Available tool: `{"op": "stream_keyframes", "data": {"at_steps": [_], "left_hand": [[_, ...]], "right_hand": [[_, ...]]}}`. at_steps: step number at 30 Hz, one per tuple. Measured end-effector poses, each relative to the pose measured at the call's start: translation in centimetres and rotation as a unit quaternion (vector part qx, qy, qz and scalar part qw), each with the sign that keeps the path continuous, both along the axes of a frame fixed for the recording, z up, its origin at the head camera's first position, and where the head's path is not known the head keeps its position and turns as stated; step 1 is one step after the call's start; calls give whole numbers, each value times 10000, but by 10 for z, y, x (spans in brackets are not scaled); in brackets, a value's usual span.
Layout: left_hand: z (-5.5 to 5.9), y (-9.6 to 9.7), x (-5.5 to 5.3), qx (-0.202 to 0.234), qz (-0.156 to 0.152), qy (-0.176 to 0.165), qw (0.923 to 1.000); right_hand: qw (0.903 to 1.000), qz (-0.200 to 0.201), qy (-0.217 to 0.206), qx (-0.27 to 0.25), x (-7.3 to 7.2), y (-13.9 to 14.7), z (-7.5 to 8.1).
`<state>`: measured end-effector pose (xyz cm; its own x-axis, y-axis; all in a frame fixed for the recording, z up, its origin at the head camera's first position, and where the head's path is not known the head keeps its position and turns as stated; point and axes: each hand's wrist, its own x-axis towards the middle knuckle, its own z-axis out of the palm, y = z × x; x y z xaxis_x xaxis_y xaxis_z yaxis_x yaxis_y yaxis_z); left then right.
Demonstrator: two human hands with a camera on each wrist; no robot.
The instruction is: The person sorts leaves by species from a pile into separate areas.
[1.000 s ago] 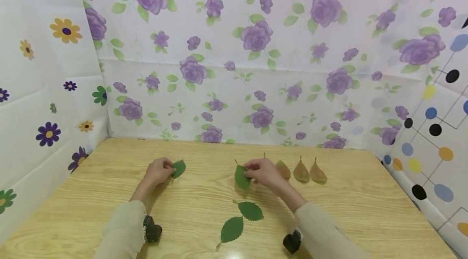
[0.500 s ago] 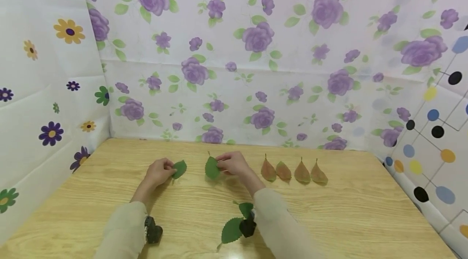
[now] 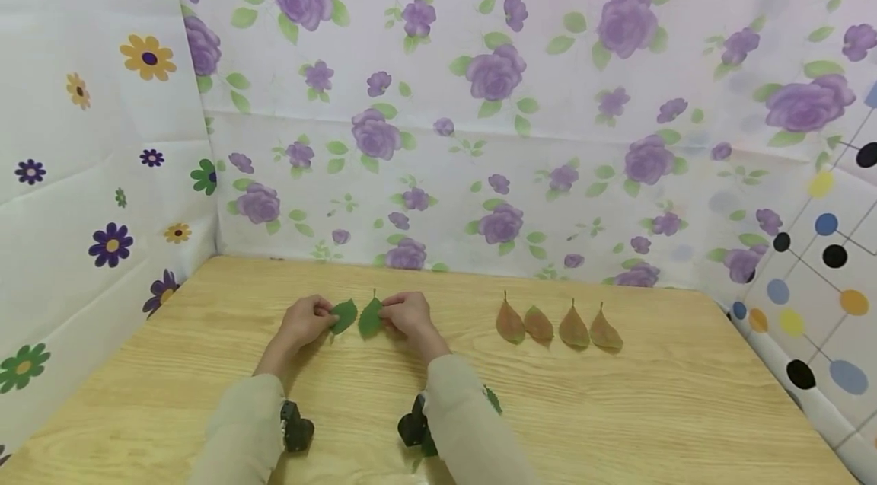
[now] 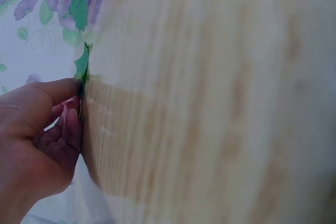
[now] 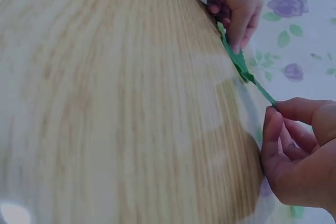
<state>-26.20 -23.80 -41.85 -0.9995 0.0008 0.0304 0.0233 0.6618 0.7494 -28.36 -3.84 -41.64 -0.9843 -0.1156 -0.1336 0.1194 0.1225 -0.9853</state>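
Observation:
In the head view my left hand (image 3: 306, 320) pinches the left edge of a green leaf (image 3: 345, 317) near the back of the table. Just to its right, my right hand (image 3: 409, 313) holds a second green leaf (image 3: 371, 319) by its right edge, stem pointing away. A narrow gap separates the two leaves. The left wrist view has the left thumb and fingers on their leaf (image 4: 82, 64), close to the wood. Seen from the right wrist, thumb and forefinger pinch the right-hand leaf (image 5: 262, 90) at its edge.
Several reddish-brown leaves (image 3: 537, 326) lie in a row at the back right of the wooden table (image 3: 617, 409). Under the right forearm, another green leaf (image 3: 492, 399) is mostly covered, and one more (image 3: 429, 445) peeks out by the wrist camera. Flowered cloth (image 3: 445, 165) hangs behind.
My right hand has carried its green leaf leftward from beside the brown leaves to the left hand's leaf. The left hand keeps its hold nearly in place. The right sleeve now covers the front leaves.

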Motion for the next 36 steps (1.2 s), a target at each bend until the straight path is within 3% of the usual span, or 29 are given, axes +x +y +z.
{"op": "stream_keyframes", "data": {"at_steps": [12,22,27,31,36], "left_hand": [[1,-2,0,39,29,68,10000],[2,1,2,99,34,-26,9999],[0,1,1,57,52,1,10000],[-1,0,-1,75,32,5,10000],[0,-3,0,25,-2,-48,10000]], "right_hand": [[9962,84,411,758,2,-6,1],[9947,251,281,962,0,-4,2],[9889,425,573,1304,0,0,10],[9775,826,944,1699,0,2,26],[9403,1576,1664,2515,2,-1,50]]}}
